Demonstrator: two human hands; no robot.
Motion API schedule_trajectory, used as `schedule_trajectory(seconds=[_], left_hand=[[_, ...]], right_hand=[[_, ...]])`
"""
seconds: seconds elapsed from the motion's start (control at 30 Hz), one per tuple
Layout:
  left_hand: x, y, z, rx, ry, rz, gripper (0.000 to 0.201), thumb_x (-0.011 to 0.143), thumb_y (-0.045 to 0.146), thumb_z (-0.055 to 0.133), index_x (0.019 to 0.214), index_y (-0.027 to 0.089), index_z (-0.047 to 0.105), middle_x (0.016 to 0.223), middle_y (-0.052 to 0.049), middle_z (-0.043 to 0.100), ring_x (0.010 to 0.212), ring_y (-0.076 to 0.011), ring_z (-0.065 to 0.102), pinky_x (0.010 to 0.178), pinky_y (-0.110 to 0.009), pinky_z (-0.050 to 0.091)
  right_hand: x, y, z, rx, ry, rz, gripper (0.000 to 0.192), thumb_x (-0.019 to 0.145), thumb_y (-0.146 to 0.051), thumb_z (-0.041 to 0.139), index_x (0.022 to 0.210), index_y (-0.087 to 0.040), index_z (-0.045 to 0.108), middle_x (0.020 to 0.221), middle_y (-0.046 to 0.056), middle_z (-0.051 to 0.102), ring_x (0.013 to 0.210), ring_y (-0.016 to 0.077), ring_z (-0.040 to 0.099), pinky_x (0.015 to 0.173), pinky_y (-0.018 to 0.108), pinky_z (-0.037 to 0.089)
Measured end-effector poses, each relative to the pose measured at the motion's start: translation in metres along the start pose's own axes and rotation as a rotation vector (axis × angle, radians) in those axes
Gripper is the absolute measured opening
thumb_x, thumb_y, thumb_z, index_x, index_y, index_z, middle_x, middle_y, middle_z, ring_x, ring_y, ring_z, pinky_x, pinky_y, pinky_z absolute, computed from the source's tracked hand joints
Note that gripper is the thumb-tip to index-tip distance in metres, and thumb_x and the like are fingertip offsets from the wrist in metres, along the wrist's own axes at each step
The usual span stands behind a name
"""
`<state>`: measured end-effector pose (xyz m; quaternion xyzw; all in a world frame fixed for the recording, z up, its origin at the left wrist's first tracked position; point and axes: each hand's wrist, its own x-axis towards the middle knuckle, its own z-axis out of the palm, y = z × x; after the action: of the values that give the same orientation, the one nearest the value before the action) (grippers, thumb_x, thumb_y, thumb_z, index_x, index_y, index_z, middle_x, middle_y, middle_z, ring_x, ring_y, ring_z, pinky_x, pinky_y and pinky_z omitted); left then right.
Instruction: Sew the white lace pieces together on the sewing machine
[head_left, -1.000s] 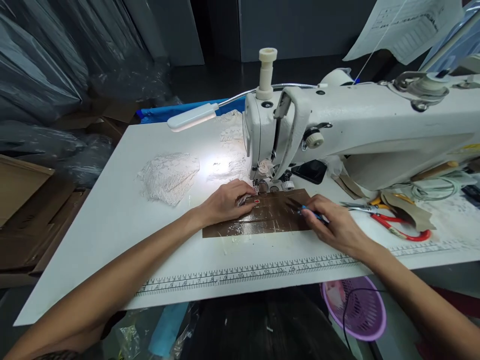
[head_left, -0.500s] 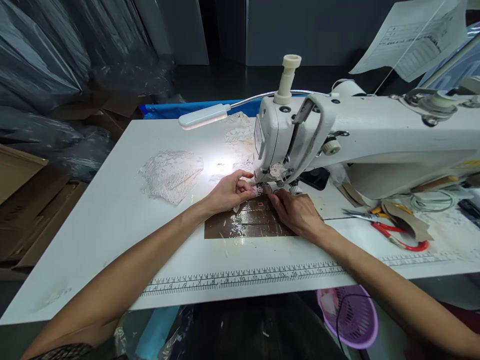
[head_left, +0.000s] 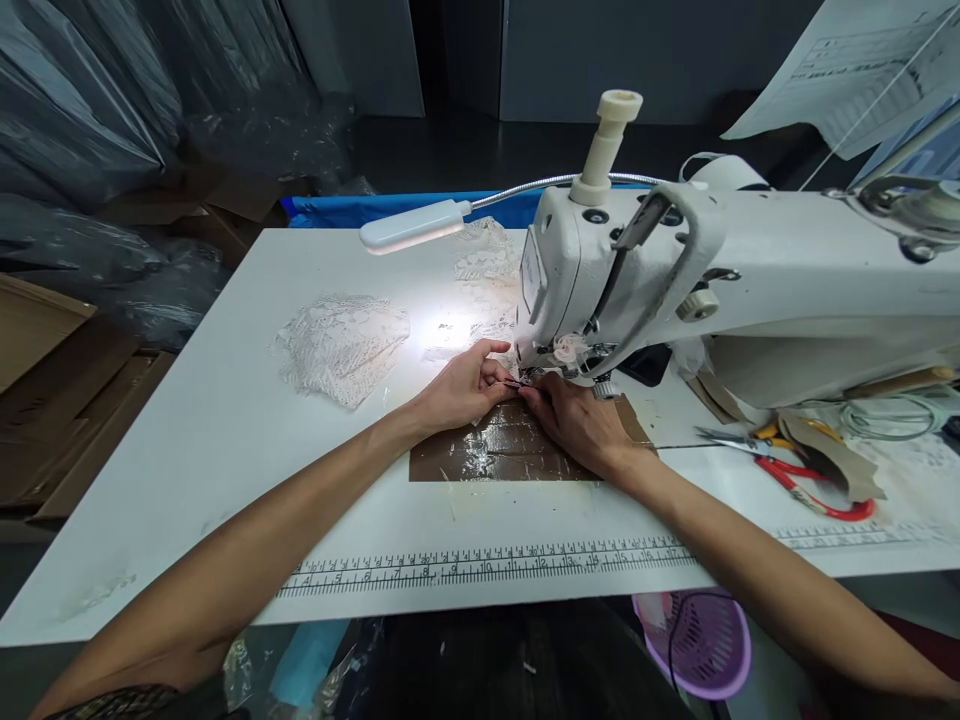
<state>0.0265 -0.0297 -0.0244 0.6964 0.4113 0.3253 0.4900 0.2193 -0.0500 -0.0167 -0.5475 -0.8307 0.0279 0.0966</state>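
left hand (head_left: 459, 386): fingers pinching small lace piece (head_left: 512, 381) just under sewing machine (head_left: 675, 270) head | right hand (head_left: 574, 420): fingers pressed together beside it, on brown patch (head_left: 480, 458) | lace pile (head_left: 341, 343) well left of machine

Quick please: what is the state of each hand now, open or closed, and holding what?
Left hand: fingers pinched at the needle area of the sewing machine; what it holds cannot be told.
Right hand: fingertips there too; grip cannot be told.
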Motion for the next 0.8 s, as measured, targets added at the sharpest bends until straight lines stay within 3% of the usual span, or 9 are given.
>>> schedule_trajectory(seconds=[0.23,0.33,0.43,0.57,0.67,0.8], left_hand=[[-0.002,0.001,0.004,0.112,0.038,0.069,0.033,0.089,0.019,0.053,0.119,0.016,0.041,0.087,-0.005,0.07,0.078,-0.0139,0.067,0.061,-0.023,0.051],[-0.009,0.017,-0.003,0.291,-0.01,0.146,0.03,0.086,0.02,0.059,0.114,0.017,0.049,0.09,-0.004,0.07,0.079,-0.0134,0.066,0.062,-0.022,0.05],[-0.014,0.032,-0.015,0.562,-0.037,0.313,0.017,0.085,0.029,0.064,0.096,0.016,0.061,0.089,-0.005,0.068,0.081,-0.0154,0.063,0.065,-0.026,0.05],[-0.012,0.036,-0.022,0.788,0.044,0.399,0.019,0.09,0.031,0.056,0.096,0.015,0.065,0.093,-0.008,0.065,0.083,-0.017,0.061,0.068,-0.029,0.051],[-0.008,0.031,-0.014,0.839,-0.025,0.434,0.02,0.091,0.03,0.053,0.099,0.015,0.065,0.095,-0.007,0.063,0.084,-0.0168,0.06,0.069,-0.029,0.052],[-0.006,0.025,-0.002,0.904,-0.1,0.48,0.02,0.093,0.027,0.05,0.097,0.016,0.067,0.092,-0.006,0.064,0.085,-0.0166,0.061,0.074,-0.03,0.052]], right_hand=[[0.0,0.0,0.002,0.046,-0.024,0.021,0.044,0.099,-0.047,0.027,0.1,-0.015,0.057,0.082,0.011,0.069,0.065,0.0232,0.062,0.05,0.029,0.025],[-0.011,0.008,-0.004,0.081,0.012,-0.145,0.047,0.099,-0.048,0.027,0.099,-0.014,0.059,0.073,0.009,0.066,0.058,0.02,0.058,0.051,0.029,0.026],[-0.027,0.026,-0.012,0.115,0.08,-0.351,0.048,0.099,-0.047,0.028,0.087,-0.015,0.061,0.07,0.008,0.064,0.061,0.0181,0.055,0.055,0.03,0.03],[-0.039,0.049,-0.023,-0.055,0.173,-0.243,0.044,0.097,-0.044,0.034,0.086,-0.014,0.065,0.085,0.013,0.063,0.079,0.0244,0.054,0.063,0.033,0.034],[-0.035,0.054,-0.026,-0.057,0.221,-0.209,0.034,0.095,-0.038,0.042,0.09,-0.014,0.065,0.103,0.017,0.06,0.094,0.03,0.05,0.073,0.04,0.038],[-0.019,0.047,-0.022,0.155,0.162,-0.196,0.026,0.093,-0.029,0.044,0.08,-0.016,0.062,0.084,0.011,0.059,0.082,0.0237,0.051,0.072,0.035,0.041]])
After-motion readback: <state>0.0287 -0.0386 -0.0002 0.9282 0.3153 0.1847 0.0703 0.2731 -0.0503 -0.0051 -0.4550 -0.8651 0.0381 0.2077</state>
